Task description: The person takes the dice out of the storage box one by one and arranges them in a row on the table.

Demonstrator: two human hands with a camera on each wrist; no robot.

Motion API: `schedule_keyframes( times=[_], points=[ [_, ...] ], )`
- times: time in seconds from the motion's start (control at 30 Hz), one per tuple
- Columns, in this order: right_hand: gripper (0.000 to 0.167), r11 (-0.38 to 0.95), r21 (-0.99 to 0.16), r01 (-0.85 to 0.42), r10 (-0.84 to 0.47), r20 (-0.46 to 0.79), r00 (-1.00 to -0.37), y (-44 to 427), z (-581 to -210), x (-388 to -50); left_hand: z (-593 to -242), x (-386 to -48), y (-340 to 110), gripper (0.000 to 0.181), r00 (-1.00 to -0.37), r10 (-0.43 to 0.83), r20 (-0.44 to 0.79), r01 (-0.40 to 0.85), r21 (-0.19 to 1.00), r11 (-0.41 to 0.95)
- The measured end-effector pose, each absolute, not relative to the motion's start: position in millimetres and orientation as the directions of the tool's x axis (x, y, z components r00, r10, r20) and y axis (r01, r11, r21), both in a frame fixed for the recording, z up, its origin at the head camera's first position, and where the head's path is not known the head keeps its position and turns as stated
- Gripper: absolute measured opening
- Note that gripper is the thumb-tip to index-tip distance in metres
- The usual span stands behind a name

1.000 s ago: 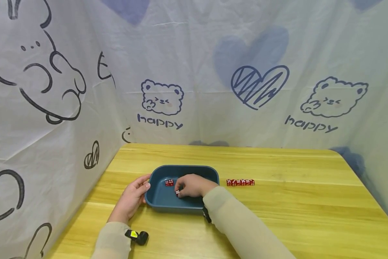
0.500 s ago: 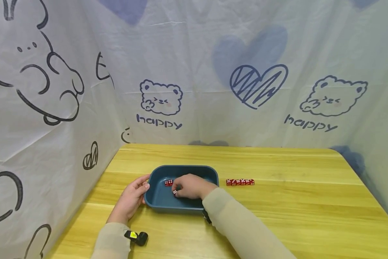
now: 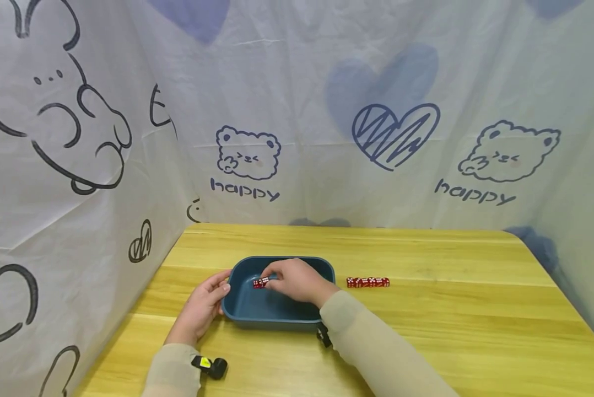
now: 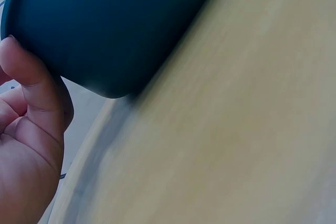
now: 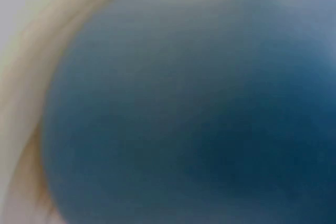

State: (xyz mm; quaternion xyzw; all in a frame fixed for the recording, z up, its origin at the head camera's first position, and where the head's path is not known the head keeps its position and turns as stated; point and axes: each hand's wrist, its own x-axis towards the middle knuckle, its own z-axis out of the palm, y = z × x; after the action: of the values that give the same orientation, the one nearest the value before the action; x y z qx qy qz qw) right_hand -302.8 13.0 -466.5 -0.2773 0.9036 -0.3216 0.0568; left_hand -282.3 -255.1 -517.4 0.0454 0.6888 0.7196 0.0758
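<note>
A dark blue rectangular container [image 3: 277, 324] stands on the table in the head view. My left hand [image 3: 203, 302] grips its left end, thumb at the rim; the left wrist view has the same hand [image 4: 29, 129] against the blue wall. Inside, my right hand [image 3: 297, 280] pinches a red die [image 3: 264, 280] with white pips between thumb and fingers. That die sits right beside the other red dice [image 3: 256, 284] on the container's floor, and whether they touch is hard to tell. A blurred blue container wall [image 5: 157, 103] fills most of the right wrist view.
To the right of the container, several red dice [image 3: 368, 282] form a straight row on the yellow wood-grain table [image 3: 451, 320]. A white patterned cloth [image 3: 307, 165] hangs behind the table and along its left side.
My right hand has carried the pinched die left and away from me, from the container's middle up to the dice inside. The left hand keeps its hold on the container.
</note>
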Motion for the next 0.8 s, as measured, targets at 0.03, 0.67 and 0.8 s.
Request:
schedule_keyframes(
  times=[0.03, 0.67, 0.8],
  points=[
    [0.020, 0.633, -0.626, -0.456, -0.532, 0.077, -0.843, 14.8, -466.4, -302.0, -517.5, -282.2, -255.1, 0.047, -0.984, 0.173, -0.040, -0.047, 0.998, -0.040],
    [0.028, 0.645, -0.623, -0.443, -0.458, 0.149, -0.876, 62.1, -447.5, -287.5, -515.8, -281.3, -254.0, 0.047, -0.985, 0.168, -0.051, -0.057, 0.998, -0.033],
    [0.029, 0.646, -0.623, -0.441, -0.443, 0.164, -0.881, 73.6, -449.8, -283.9, -515.7, -280.8, -254.2, 0.046, -0.985, 0.166, -0.045, -0.050, 0.998, -0.024]
  ],
)
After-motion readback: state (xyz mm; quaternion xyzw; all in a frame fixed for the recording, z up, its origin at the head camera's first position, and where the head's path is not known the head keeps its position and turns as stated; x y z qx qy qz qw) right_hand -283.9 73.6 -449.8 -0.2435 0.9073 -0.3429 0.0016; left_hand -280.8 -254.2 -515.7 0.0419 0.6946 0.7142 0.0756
